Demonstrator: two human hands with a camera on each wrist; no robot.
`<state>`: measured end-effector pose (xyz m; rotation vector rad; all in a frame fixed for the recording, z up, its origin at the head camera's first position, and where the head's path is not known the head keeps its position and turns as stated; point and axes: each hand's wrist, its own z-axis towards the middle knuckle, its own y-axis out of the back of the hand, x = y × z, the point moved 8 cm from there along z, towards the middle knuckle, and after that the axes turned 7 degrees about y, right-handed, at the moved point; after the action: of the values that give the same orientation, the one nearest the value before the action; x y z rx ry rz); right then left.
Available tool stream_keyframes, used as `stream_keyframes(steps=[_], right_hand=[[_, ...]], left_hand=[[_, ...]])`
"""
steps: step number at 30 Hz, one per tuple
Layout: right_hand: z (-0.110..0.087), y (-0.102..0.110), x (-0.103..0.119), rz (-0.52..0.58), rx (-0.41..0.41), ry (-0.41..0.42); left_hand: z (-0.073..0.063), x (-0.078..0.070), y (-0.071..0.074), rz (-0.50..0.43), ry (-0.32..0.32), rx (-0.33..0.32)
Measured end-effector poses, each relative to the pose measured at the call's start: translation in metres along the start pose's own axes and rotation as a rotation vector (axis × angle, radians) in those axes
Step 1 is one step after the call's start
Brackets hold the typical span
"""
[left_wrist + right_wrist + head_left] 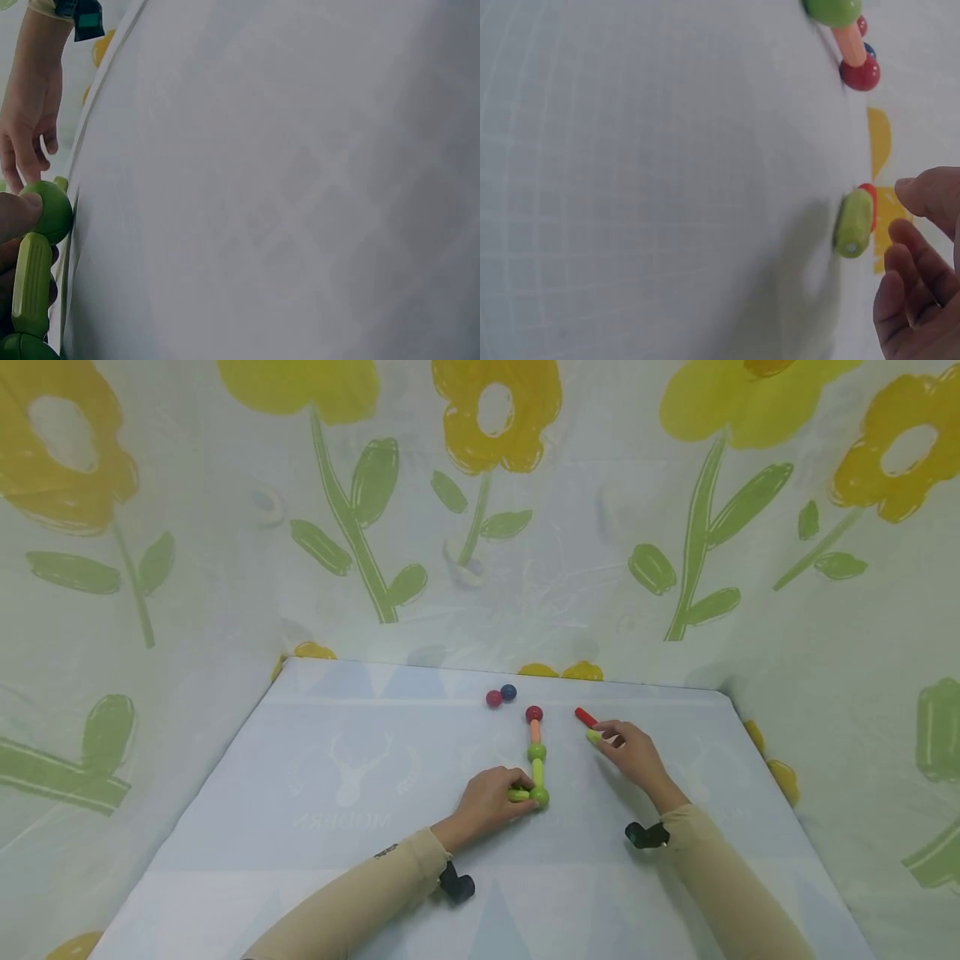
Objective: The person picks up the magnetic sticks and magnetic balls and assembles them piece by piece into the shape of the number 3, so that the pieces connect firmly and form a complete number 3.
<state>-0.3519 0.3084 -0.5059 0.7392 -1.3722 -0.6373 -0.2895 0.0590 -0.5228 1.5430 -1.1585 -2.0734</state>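
Observation:
My left hand (489, 800) grips the near end of a toy chain, thumb pressed on a green ball (539, 797). From that ball a light green rod (537, 772) runs away from me to another green ball (536, 752), then a salmon rod (535, 731) and a red ball (533, 713). A second light green rod (517, 795) points left from the near ball, partly beneath the left fingers. My right hand (632, 753) hovers with relaxed, parted fingers by a loose light green rod (854, 223); a gap shows between them in the right wrist view. Just beyond lies a red rod (586, 717).
A loose red ball (493, 698) and a dark blue ball (508, 692) sit side by side near the back of the pale table (420, 735). Flower-printed curtains (570, 568) enclose the table at the back and sides.

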Motion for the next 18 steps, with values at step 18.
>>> stream_keyframes(steps=[18], right_hand=[[0.005, -0.012, -0.021, 0.004, -0.032, -0.063]], left_hand=[[0.0, -0.001, 0.001, -0.01, -0.013, -0.01]])
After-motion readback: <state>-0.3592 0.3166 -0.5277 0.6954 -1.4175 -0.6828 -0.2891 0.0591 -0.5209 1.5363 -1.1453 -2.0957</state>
